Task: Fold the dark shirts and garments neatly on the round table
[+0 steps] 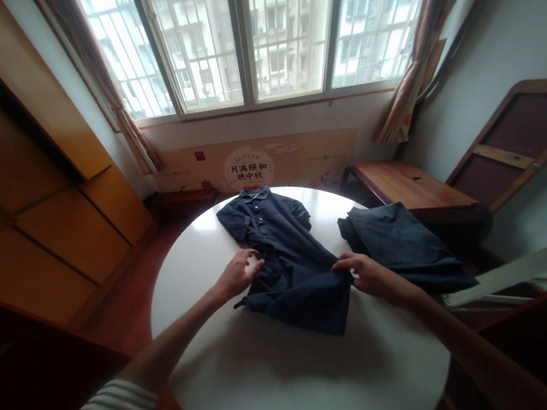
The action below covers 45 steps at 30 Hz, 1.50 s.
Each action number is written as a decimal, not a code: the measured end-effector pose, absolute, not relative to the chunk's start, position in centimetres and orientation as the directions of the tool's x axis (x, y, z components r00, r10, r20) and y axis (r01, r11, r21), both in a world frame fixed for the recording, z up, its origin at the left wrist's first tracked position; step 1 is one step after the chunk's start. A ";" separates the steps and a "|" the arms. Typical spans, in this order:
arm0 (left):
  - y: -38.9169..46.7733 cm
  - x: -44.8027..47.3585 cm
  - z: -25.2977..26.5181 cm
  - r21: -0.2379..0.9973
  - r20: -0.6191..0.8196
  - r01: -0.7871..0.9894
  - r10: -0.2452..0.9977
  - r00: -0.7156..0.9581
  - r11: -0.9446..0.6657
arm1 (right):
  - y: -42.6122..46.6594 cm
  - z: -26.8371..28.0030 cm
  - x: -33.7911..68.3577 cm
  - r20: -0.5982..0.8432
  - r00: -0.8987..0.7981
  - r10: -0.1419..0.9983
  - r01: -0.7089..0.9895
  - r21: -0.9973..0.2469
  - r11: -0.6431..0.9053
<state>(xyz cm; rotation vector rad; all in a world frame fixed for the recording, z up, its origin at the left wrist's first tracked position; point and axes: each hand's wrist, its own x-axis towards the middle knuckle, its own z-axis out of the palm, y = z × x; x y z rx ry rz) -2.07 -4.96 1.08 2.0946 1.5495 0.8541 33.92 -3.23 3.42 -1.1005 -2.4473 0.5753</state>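
Observation:
A dark navy short-sleeved polo shirt (283, 244) lies on a round white table (187, 277), its collar toward the window and its buttoned front facing up. The lower part is rumpled, and the hem hangs in loose folds toward me. At the shirt's left edge is my left hand (239, 273), thumb and forefinger apart and curved, with a gap between them. My right hand (366, 273) pinches the shirt's right side near the hem, which looks slightly raised. Just beyond that hand, a folded dark garment (404, 241) rests at the table's right edge and partly overhangs it.
Behind the table stand a wooden bench (412, 183) on the right and a low printed panel (292, 155) below the window. Wooden cabinets (70, 232) line the left. A pale bar (509, 271) shows at the right, beside the folded garment.

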 end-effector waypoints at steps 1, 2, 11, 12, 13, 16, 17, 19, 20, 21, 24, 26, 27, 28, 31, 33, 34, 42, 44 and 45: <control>-4.6 -2.4 0.7 0.686 0.181 0.691 0.973 0.140 -0.227 | -3.9 3.3 34.2 0.192 -0.622 0.759 0.631 -0.450 0.632; -4.3 -2.4 0.4 0.718 0.124 0.675 0.985 0.116 -0.170 | -4.7 3.2 34.3 0.218 -0.636 0.740 0.638 -0.391 0.664; -4.0 -0.4 1.4 0.690 0.224 0.685 0.969 0.107 -0.235 | -8.8 2.4 30.8 0.219 -0.860 0.462 0.425 -0.193 0.884; -4.3 -1.1 1.9 0.751 0.239 0.623 0.970 0.049 -0.216 | -8.7 2.4 31.3 0.249 -0.853 0.459 0.427 -0.174 0.887; -4.7 -2.2 2.4 0.814 0.240 0.549 0.971 -0.016 -0.192 | -8.6 2.5 32.0 0.288 -0.833 0.472 0.443 -0.165 0.881; -6.7 -6.1 3.8 0.958 0.131 0.275 0.976 -0.175 -0.079 | -8.8 3.3 34.0 0.384 -0.717 0.582 0.528 -0.246 0.813; -7.5 -7.4 4.1 0.982 0.063 0.189 0.979 -0.195 -0.026 | -9.0 3.5 34.3 0.395 -0.686 0.611 0.538 -0.290 0.792; -9.1 -9.5 4.2 0.994 -0.064 0.078 0.979 -0.195 0.081 | -9.7 3.7 34.0 0.385 -0.693 0.610 0.502 -0.348 0.791; -9.8 -10.2 4.0 0.990 -0.111 0.065 0.976 -0.189 0.126 | -10.2 3.6 33.4 0.371 -0.725 0.581 0.469 -0.352 0.810; -10.5 -10.7 3.6 0.984 -0.144 0.075 0.972 -0.184 0.160 | -10.8 3.3 32.6 0.353 -0.760 0.545 0.440 -0.339 0.832; -12.2 -11.4 2.1 0.963 -0.207 0.133 0.962 -0.180 0.232 | -12.5 1.6 29.6 0.306 -0.833 0.462 0.400 -0.245 0.883; -13.1 -11.5 1.0 0.957 -0.232 0.134 0.957 -0.173 0.256 | -13.2 0.3 28.1 0.320 -0.837 0.444 0.403 -0.188 0.896; -13.5 -11.4 0.7 0.958 -0.236 0.123 0.956 -0.173 0.258 | -13.3 -0.2 27.6 0.335 -0.834 0.439 0.406 -0.167 0.898; -13.9 -11.4 0.4 0.960 -0.233 0.112 0.956 -0.179 0.255 | -13.2 -0.4 27.4 0.350 -0.829 0.437 0.408 -0.155 0.900; -14.9 -11.9 0.2 0.972 -0.186 0.098 0.953 -0.238 0.214 | -12.4 0.1 28.4 0.384 -0.797 0.467 0.439 -0.164 0.883; -15.7 -12.8 0.5 0.979 -0.143 0.089 0.931 -0.335 0.182 | -11.7 1.3 30.3 0.423 -0.751 0.507 0.479 -0.179 0.859; -16.3 -13.3 0.7 0.980 -0.134 0.083 0.916 -0.378 0.178 | -11.5 1.9 31.5 0.446 -0.728 0.521 0.494 -0.186 0.849; -21.1 -16.3 2.0 0.765 -0.308 0.510 0.919 -0.247 0.393 | -12.6 3.2 38.1 0.221 -0.810 0.543 0.462 -0.330 0.824; -20.2 -16.2 2.3 0.672 -0.119 0.670 0.938 -0.325 0.317 | -12.6 3.8 37.7 0.206 -0.807 0.553 0.472 -0.336 0.815; -19.3 -16.0 2.4 0.620 -0.014 0.732 0.936 -0.351 0.283 | -12.4 4.3 37.1 0.214 -0.799 0.562 0.479 -0.337 0.810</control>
